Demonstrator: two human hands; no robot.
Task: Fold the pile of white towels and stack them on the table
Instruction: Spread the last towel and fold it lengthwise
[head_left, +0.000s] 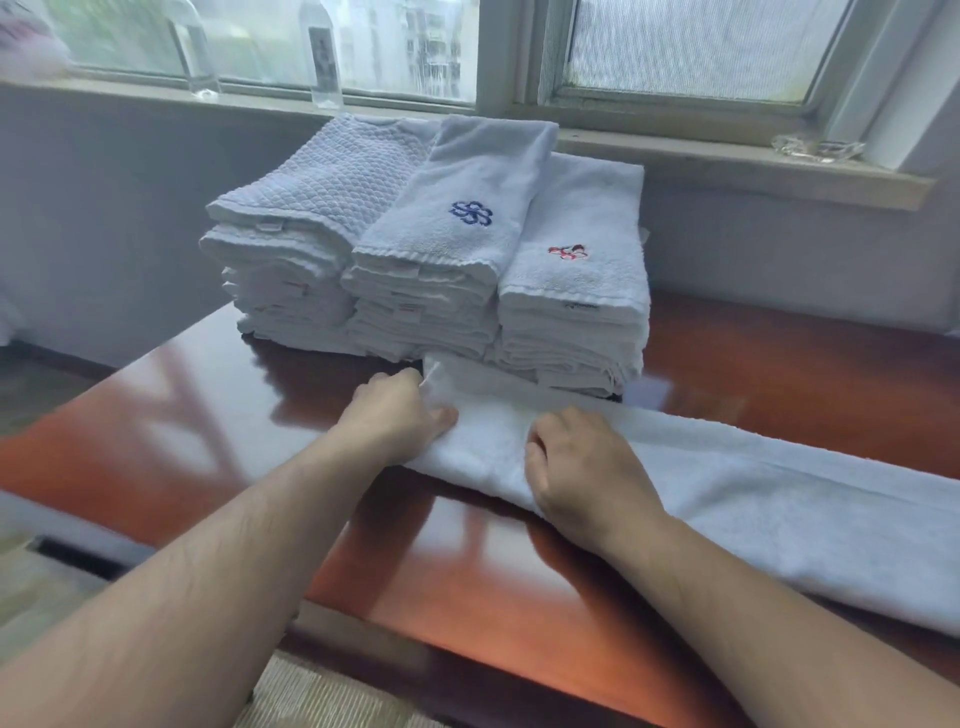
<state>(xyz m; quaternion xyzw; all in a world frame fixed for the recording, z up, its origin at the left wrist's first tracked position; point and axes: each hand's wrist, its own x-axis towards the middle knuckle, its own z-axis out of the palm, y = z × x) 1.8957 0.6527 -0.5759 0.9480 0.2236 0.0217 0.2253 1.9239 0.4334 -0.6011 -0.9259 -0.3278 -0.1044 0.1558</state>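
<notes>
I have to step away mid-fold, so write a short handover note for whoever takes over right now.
Left hand: pinches the left end of the towel being folded.
Right hand: fingers curled on the towel's near fold, next to the left hand.
Towel: a long strip lying across the table, running off to the right, in front of the stacks.
Done: three stacks of folded towels by the window.
Left: fold this strip shorter and put it on a stack.

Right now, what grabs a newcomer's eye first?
Three stacks of folded white towels at the table's far side, the middle one topped by a blue embroidered emblem. In front, the left hand and right hand work a long white towel lying across the glossy red-brown table.
</notes>
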